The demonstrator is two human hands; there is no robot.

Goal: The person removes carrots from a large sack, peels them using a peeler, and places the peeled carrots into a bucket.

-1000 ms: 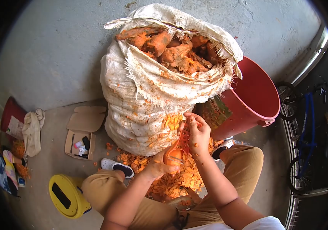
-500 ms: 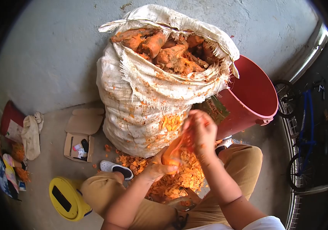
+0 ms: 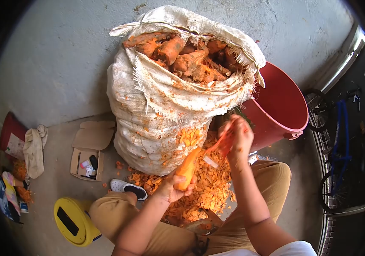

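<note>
A peeled orange carrot points up and away in my left hand, whose fingers are wrapped round its thick end. My right hand is closed on a red peeler, blurred by motion, with a pale end toward the carrot. The peeler is apart from the carrot, up and to its right. Below both hands lies a heap of orange peelings on the floor between my legs. A white woven sack stands just beyond, filled with unpeeled, dirty carrots.
A big red bucket stands right of the sack. To the left are an open cardboard box with small items and a yellow lidded bucket. A blue bicycle is at the far right, a grey wall behind the sack.
My right hand has moved right with the peeler, away from the carrot. The carrot in my left hand now shows more fully and has shifted slightly left.
</note>
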